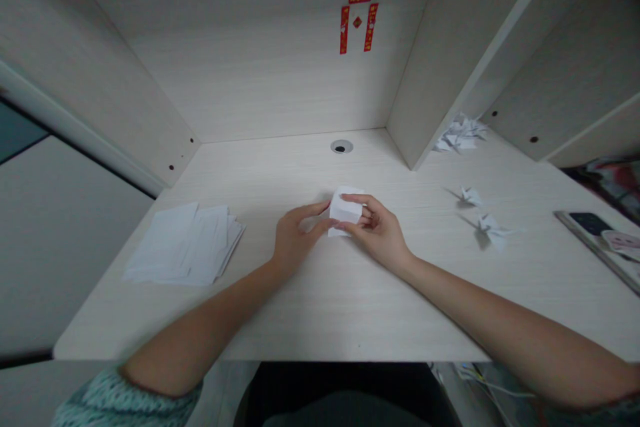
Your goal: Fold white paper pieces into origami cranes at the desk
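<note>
A small folded piece of white paper (346, 211) is held between both hands just above the middle of the desk. My left hand (299, 230) pinches its left edge between thumb and fingers. From the other side my right hand (376, 230) grips the paper, with the thumb at the lower edge and the index finger across the top. Part of the paper is bent up, and its far layers are hidden by the fingers.
To the left lies a stack of white paper sheets (185, 247). Two folded paper cranes (493, 230) rest on the right, with a pile of white folded paper (461, 133) behind the upright panel (450, 80). A phone (595, 230) lies on a flat device (593, 250) at far right.
</note>
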The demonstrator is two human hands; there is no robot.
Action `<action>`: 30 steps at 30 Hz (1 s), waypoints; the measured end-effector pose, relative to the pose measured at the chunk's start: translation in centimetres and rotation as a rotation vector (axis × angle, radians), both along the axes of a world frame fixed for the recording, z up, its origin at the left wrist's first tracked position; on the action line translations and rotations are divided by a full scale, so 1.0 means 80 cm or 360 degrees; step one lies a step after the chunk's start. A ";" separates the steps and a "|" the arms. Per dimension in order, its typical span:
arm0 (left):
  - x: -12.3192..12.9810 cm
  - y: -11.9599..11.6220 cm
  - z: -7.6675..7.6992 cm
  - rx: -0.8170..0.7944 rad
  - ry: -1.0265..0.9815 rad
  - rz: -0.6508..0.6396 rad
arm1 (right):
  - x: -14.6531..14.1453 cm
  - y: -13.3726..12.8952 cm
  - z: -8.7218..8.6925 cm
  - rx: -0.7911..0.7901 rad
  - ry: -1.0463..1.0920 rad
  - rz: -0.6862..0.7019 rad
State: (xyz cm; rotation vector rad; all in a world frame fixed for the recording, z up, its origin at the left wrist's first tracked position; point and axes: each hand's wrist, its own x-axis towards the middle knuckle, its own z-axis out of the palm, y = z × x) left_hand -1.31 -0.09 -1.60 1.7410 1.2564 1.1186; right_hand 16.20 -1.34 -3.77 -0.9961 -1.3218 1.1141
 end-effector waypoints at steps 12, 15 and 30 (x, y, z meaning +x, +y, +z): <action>0.001 -0.001 0.000 0.0078 -0.0046 0.0171 | 0.004 -0.006 0.001 0.0292 -0.0392 0.0001; 0.000 0.000 0.000 0.0072 -0.0116 0.0192 | 0.008 -0.006 0.009 0.0343 -0.0407 -0.0015; -0.002 0.000 0.006 -0.0003 -0.0202 0.0100 | 0.006 0.009 0.013 -0.0112 0.0119 -0.0087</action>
